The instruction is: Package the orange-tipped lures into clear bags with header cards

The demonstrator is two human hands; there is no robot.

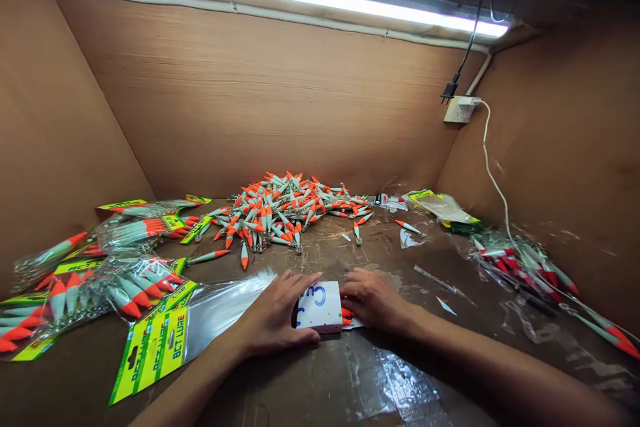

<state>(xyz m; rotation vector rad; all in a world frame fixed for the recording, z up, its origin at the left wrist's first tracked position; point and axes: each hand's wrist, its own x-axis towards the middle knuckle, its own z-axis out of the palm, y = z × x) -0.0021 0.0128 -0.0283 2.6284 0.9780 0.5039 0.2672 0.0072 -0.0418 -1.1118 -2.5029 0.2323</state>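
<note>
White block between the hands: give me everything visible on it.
The white block is a small rectangular slab, foam-like, with blue handwritten marks and faint coloured specks on top. It lies flat on the taped cardboard work surface. The left hand grips its left end, the right hand touches its right edge, where orange lure tips show.

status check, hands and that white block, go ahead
Left hand and right hand both on white block. Block flat on table. Lure pile behind, not touching.
</note>
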